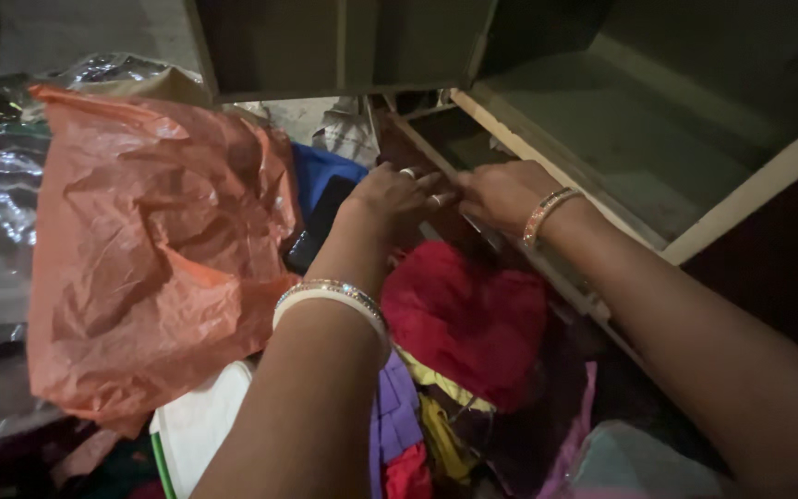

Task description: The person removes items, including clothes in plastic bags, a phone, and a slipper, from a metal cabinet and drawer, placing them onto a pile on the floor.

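Left hand (397, 192): reaches forward over the clothes, fingers curled down at the dark gap by the shelf edge; whether it grasps anything cannot be told, as the fingertips are in shadow.
Right hand (501, 192): just beside the left, fingertips touching or nearly touching it; grip likewise hidden.
Item being handled: a dark fabric (450, 226) at the front of the shelf edge (510, 139), directly beneath both hands and above the red cloth (468, 319).
Bangles: one on each wrist; risk of snagging on loose cloth or the shelf lip if the hands pull back sharply.
Pile: red cloth, with yellow and purple garments (399, 407) below it, is loosely heaped; a tug at the top would likely drag neighbouring pieces out.
Orange plastic bag (150, 240): stands crumpled to the left, near the left forearm; an elbow sweep could topple it.
Lighting: dim; misjudged grip is a probable fault.
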